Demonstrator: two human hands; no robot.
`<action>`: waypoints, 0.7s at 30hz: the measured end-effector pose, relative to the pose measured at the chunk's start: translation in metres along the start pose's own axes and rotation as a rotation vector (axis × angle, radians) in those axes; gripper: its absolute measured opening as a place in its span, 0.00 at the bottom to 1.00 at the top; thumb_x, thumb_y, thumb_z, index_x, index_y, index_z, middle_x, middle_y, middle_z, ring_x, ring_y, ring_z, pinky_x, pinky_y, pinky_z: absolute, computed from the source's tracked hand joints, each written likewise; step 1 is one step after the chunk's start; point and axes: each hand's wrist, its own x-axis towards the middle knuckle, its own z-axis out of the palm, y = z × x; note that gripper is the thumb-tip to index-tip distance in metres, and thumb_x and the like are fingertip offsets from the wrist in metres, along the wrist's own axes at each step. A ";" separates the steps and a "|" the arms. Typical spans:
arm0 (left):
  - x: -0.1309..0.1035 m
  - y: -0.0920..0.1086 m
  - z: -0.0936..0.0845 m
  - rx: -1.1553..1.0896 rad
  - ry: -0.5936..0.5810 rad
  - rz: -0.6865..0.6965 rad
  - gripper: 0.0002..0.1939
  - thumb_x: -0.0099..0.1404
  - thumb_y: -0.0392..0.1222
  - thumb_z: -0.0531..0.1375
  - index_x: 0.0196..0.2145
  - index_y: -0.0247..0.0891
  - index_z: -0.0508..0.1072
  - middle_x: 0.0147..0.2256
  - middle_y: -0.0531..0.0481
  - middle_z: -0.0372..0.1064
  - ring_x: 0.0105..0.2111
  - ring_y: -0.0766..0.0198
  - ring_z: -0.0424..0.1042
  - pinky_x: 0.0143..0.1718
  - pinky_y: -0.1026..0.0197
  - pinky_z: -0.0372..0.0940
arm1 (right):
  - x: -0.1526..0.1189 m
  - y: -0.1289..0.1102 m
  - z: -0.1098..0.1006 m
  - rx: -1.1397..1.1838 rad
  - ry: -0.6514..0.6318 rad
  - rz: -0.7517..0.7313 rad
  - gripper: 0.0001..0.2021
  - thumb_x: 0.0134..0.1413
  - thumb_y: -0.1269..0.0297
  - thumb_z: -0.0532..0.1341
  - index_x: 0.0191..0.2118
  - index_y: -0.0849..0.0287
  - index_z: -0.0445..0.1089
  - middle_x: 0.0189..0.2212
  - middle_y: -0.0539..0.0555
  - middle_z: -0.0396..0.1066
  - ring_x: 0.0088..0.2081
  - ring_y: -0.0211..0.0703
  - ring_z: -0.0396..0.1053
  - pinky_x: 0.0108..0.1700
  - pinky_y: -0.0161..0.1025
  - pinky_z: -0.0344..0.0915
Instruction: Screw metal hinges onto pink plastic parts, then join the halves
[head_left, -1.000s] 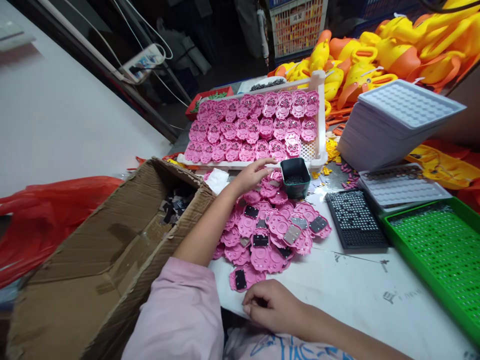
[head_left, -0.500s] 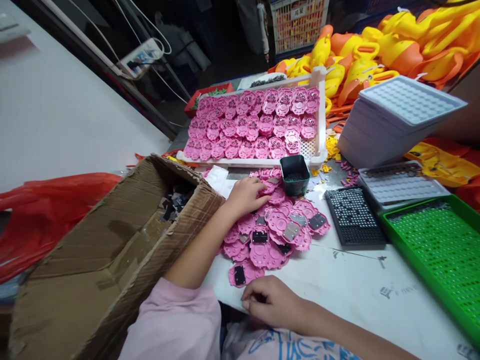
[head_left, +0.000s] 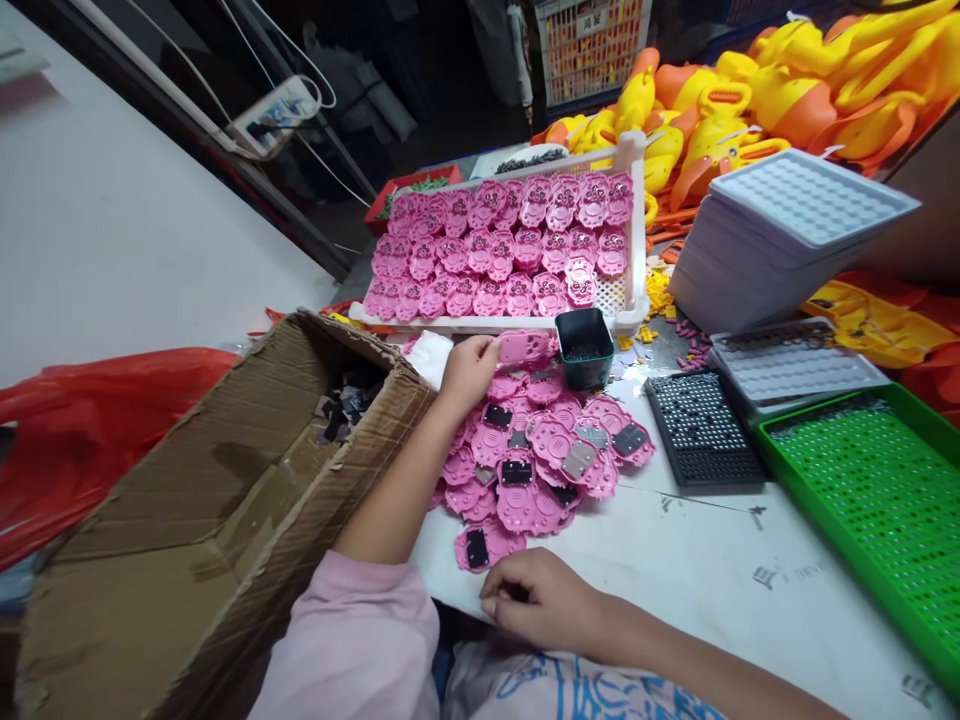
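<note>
My left hand (head_left: pixel 470 374) reaches to the far side of a loose pile of pink plastic covers (head_left: pixel 517 505). Its fingers are closed on the edge of one pink plastic cover (head_left: pixel 523 347), tilted up from the pile. Several covers in the pile carry a black or grey rectangular plate (head_left: pixel 517 473). Beside the held cover stands a dark square cup (head_left: pixel 585 355) with small dark bits inside. My right hand (head_left: pixel 547 598) rests loosely curled at the table's near edge, with nothing visible in it. A single cover with a black plate (head_left: pixel 477 549) lies just beyond it.
A white crate (head_left: pixel 637 240) at the back holds rows of pink covers. On the left stands an open cardboard box (head_left: pixel 225 500) with dark scraps. To the right are a black perforated tray (head_left: pixel 705 430), a green tray (head_left: pixel 870 500) and stacked white trays (head_left: pixel 780 250).
My left hand has drawn back slightly, and its fingers have gone from lying spread over the pile to gripping a pink cover, now tilted up. The right hand stays put.
</note>
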 end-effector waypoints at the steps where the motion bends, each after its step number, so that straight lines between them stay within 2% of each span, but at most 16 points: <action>1: 0.002 -0.002 -0.001 -0.044 0.017 -0.033 0.16 0.62 0.49 0.53 0.28 0.35 0.74 0.25 0.50 0.71 0.26 0.63 0.67 0.30 0.63 0.61 | 0.000 -0.001 0.000 -0.002 0.001 0.001 0.09 0.46 0.68 0.58 0.32 0.63 0.75 0.20 0.49 0.67 0.22 0.33 0.60 0.26 0.29 0.56; 7: 0.006 -0.005 -0.004 -0.225 0.075 -0.154 0.21 0.61 0.54 0.52 0.26 0.34 0.72 0.19 0.51 0.66 0.19 0.68 0.62 0.21 0.66 0.57 | 0.001 0.001 -0.001 -0.007 -0.002 0.002 0.08 0.46 0.69 0.59 0.33 0.62 0.75 0.21 0.48 0.67 0.23 0.33 0.61 0.27 0.29 0.56; 11: -0.004 0.005 -0.014 -0.238 0.118 -0.132 0.20 0.63 0.52 0.50 0.32 0.33 0.73 0.23 0.50 0.69 0.21 0.67 0.64 0.23 0.66 0.59 | 0.001 0.001 -0.001 0.000 -0.011 0.013 0.08 0.47 0.69 0.58 0.33 0.62 0.74 0.21 0.49 0.67 0.22 0.33 0.61 0.27 0.29 0.56; 14: -0.025 0.017 -0.029 -0.189 0.129 -0.048 0.18 0.64 0.51 0.52 0.37 0.34 0.74 0.32 0.48 0.73 0.30 0.64 0.69 0.32 0.64 0.63 | 0.000 0.000 -0.001 0.009 -0.010 0.017 0.08 0.47 0.69 0.58 0.33 0.63 0.74 0.20 0.48 0.66 0.22 0.32 0.60 0.26 0.29 0.56; 17: -0.057 0.024 -0.043 -0.093 0.110 0.058 0.12 0.62 0.47 0.58 0.36 0.38 0.76 0.37 0.48 0.74 0.39 0.60 0.69 0.44 0.58 0.61 | 0.001 -0.001 -0.001 0.021 -0.009 0.017 0.08 0.46 0.70 0.58 0.32 0.63 0.74 0.20 0.48 0.65 0.22 0.32 0.60 0.26 0.29 0.56; 21: -0.095 0.019 -0.049 0.235 -0.033 0.397 0.08 0.63 0.38 0.58 0.38 0.41 0.77 0.39 0.48 0.75 0.43 0.58 0.67 0.48 0.52 0.58 | 0.002 -0.003 -0.002 0.027 -0.012 0.014 0.07 0.46 0.71 0.58 0.31 0.62 0.74 0.20 0.47 0.65 0.22 0.32 0.60 0.26 0.29 0.56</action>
